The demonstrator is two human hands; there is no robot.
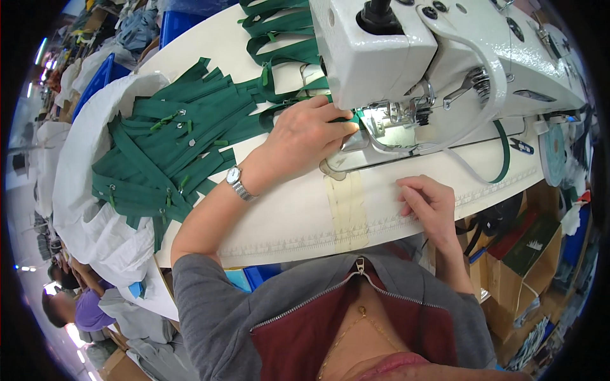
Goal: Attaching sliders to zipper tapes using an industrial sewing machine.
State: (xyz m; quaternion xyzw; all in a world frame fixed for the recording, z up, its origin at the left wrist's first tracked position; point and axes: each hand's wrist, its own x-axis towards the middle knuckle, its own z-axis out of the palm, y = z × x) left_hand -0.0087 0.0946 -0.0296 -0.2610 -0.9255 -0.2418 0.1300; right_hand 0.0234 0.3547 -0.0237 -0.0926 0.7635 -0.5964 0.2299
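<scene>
My left hand [304, 134] is beside the presser foot [382, 123] of a white sewing machine [375, 66], its fingers pressed together on a green zipper [269, 117] at the lit needle area. The fingertips and part of the zipper there are hidden. My right hand [433, 202] hovers by the table's front edge, fingers loosely bent and apart, with nothing in it. A heap of green zippers [184, 136] with green pulls lies left of my left wrist. More green zipper tape [279, 25] lies in folds behind the machine head.
The pale table [286, 222] has a printed ruler along its front edge and yellowish tape. White cloth [76, 171] bunches at the left. Small thread snips [522, 147] and a green strip [506, 152] lie right. A cardboard box [524, 267] stands below right. Another person [92, 308] sits far left.
</scene>
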